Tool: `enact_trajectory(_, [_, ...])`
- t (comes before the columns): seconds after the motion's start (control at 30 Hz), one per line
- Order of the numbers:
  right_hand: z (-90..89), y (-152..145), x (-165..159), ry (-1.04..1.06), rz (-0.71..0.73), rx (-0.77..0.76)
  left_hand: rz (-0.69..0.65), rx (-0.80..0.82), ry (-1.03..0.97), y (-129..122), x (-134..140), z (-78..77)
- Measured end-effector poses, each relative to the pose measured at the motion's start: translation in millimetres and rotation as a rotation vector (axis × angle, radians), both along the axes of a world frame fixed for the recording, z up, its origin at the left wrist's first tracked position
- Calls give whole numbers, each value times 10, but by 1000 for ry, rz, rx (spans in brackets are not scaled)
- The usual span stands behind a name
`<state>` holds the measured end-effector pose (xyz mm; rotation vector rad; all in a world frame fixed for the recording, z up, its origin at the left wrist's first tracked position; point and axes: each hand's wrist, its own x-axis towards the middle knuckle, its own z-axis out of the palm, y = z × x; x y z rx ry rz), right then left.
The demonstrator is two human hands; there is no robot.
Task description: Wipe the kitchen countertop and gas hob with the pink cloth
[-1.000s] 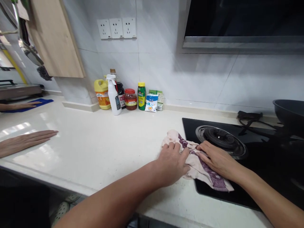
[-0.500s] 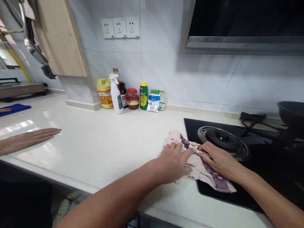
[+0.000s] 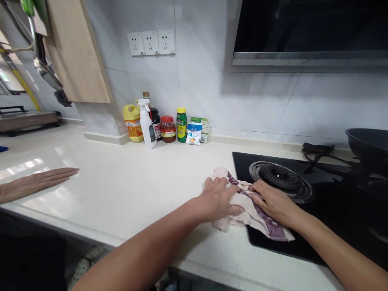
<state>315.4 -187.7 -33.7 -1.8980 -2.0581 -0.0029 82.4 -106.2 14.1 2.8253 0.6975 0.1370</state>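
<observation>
Head cam: pinkish cloth (image 3: 249,210) across L edge of cooktop (image 3: 336,214), part on counter (image 3: 130,186). L hand (image 3: 216,200) palm-down on cloth, L of cooktop; R hand (image 3: 273,203) same, over cooktop. Both half-open; gripping or just pressing, can't tell. Spray btl (image 3: 147,126) well L of cooktop; other person's hand (image 3: 39,182) flat, farther L.

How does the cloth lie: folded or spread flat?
Neither; the cloth is rumpled, with creases and ridges showing between the left hand and right hand.

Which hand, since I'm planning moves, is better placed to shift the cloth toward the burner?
Likely the right hand: it rests on the cloth, nearer the burner. The left hand touches it farther away, over the counter.
</observation>
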Motion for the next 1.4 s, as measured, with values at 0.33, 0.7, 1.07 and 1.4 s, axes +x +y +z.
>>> enact_trajectory(0.33, [-13,186,-60,-287,-201,36,88,-92,18,35,66,-80])
enact_trajectory(0.7, [200,70,46,-195,-234,90,82,-121,72,-260,144,-157])
enact_trajectory(1.07, [220,62,-159,-45,-153,371,316,-25,23,176,827,-204])
enact_trajectory(1.4, [132,27,-382,-128,27,432,505,38,-52,1192,1497,-302])
